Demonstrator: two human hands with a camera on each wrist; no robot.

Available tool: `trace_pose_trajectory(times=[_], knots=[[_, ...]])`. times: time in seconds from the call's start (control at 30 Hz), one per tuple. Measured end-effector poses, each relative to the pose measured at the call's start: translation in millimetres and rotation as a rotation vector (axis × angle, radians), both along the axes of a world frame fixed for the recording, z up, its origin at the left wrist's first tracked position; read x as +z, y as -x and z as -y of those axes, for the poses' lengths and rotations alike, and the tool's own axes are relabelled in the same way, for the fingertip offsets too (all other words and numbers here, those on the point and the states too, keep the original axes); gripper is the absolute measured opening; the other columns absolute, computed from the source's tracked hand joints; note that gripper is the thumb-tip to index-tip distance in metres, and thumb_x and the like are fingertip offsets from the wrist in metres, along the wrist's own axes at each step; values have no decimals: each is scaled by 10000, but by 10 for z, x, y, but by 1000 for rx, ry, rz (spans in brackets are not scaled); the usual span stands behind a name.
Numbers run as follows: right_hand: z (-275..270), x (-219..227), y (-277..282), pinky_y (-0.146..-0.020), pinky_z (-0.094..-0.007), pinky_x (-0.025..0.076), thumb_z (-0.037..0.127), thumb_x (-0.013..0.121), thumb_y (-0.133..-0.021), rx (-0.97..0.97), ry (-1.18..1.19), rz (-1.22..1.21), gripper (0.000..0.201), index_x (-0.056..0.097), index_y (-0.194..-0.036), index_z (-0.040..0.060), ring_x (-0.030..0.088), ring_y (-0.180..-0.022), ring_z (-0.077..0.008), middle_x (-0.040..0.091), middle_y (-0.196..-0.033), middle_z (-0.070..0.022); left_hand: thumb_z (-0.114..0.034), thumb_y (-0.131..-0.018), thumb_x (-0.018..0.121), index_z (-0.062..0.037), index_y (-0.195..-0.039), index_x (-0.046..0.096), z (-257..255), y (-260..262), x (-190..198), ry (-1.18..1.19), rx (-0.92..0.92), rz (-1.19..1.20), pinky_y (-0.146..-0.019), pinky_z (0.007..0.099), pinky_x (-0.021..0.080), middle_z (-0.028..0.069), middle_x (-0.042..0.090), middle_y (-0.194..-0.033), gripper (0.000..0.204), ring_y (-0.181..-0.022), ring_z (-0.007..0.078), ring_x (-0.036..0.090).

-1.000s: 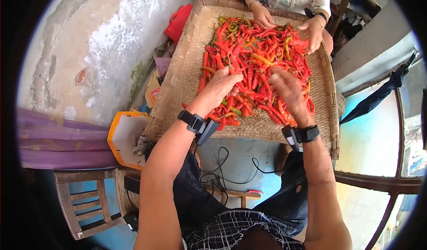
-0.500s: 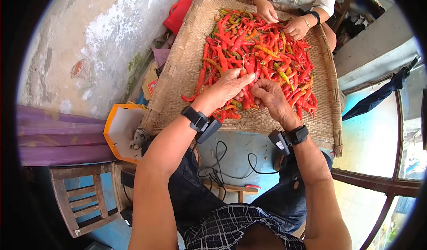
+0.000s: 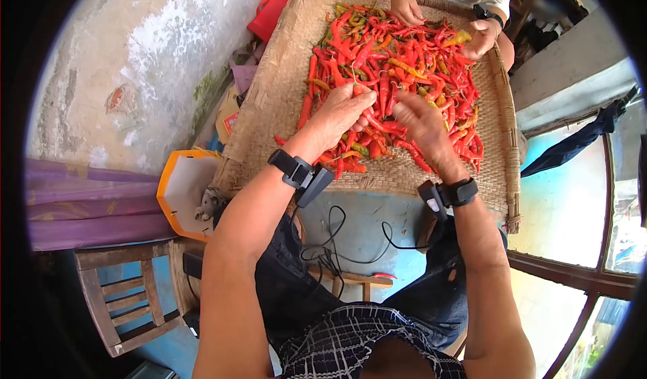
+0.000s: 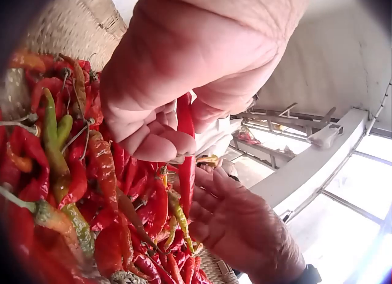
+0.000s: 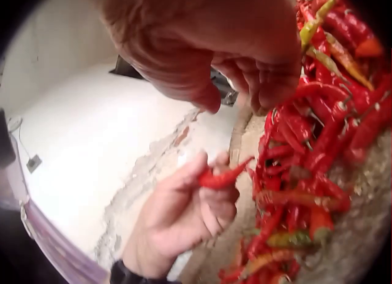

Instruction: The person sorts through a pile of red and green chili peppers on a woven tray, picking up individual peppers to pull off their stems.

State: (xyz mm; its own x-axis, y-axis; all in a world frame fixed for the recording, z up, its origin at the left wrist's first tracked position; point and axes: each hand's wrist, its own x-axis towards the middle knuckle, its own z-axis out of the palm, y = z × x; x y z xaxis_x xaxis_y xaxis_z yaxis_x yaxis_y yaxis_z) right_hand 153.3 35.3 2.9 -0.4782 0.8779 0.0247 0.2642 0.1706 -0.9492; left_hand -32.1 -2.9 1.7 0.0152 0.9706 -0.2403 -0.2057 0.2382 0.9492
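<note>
My left hand pinches a red chili pepper between thumb and curled fingers, over the near part of the pile. In the left wrist view the pepper hangs lengthwise from the fingertips. My right hand, blurred, is just to the right with fingers loosely extended and nothing visible in them; the right wrist view has its thumb apart from the fingers. Beneath both hands, red chilies mixed with some green and yellow ones cover a woven tray.
Across the tray another person's hands hover at the far edge, a yellowish pepper by one of them. A plaster wall and an orange-rimmed box are at left, with a wooden chair below. Black cables trail under the tray.
Half a second ago my right fingers were pinched together beside the left hand; now they have spread and moved away. My left hand shifted slightly left. The other person's hands have moved apart.
</note>
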Motion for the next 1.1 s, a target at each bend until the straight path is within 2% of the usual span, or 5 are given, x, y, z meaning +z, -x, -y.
trace_pose_trajectory(times=[0.2, 0.33, 0.6, 0.77, 1.1], knots=[[185, -178, 145, -528, -296, 391, 193, 585, -872, 250, -27, 132, 214, 609, -798, -7, 490, -579, -110, 517, -596, -46, -317, -894, 546, -84, -951, 524, 5, 30, -24, 8, -143, -69, -514, 198, 414, -23, 531, -774, 241, -589, 40, 483], [113, 10, 41, -505, -288, 385, 275, 560, -888, 443, 126, 325, 302, 587, -742, 13, 481, -562, -96, 514, -596, -25, -340, -868, 578, -63, -1068, 528, -118, 274, -41, -205, 111, -480, -555, 215, 433, -10, 547, -824, 345, -628, 66, 510], [-210, 28, 7, -544, -222, 451, 296, 570, -888, -327, 111, -388, 345, 560, -1053, -7, 541, -614, -78, 572, -684, -18, -226, -829, 574, -56, -879, 589, 56, 406, 139, -366, 43, -1269, -650, 375, 463, 106, 631, -772, 177, -710, 280, 610], [57, -308, 197, -606, -382, 493, 288, 638, -814, 92, -283, 406, 344, 569, -999, 6, 624, -716, -302, 625, -845, -146, -228, -819, 545, -114, -1040, 559, 100, 280, -12, -295, -201, -1369, -722, 448, 462, 122, 629, -928, 249, -846, 334, 597], [128, -69, 186, -592, -468, 464, 145, 540, -771, 108, -463, 550, 140, 576, -811, 15, 580, -657, -404, 568, -663, -235, -205, -846, 503, -64, -829, 572, 68, 264, -34, -300, -201, -1469, -676, 469, 476, 168, 626, -741, 158, -765, 358, 608]])
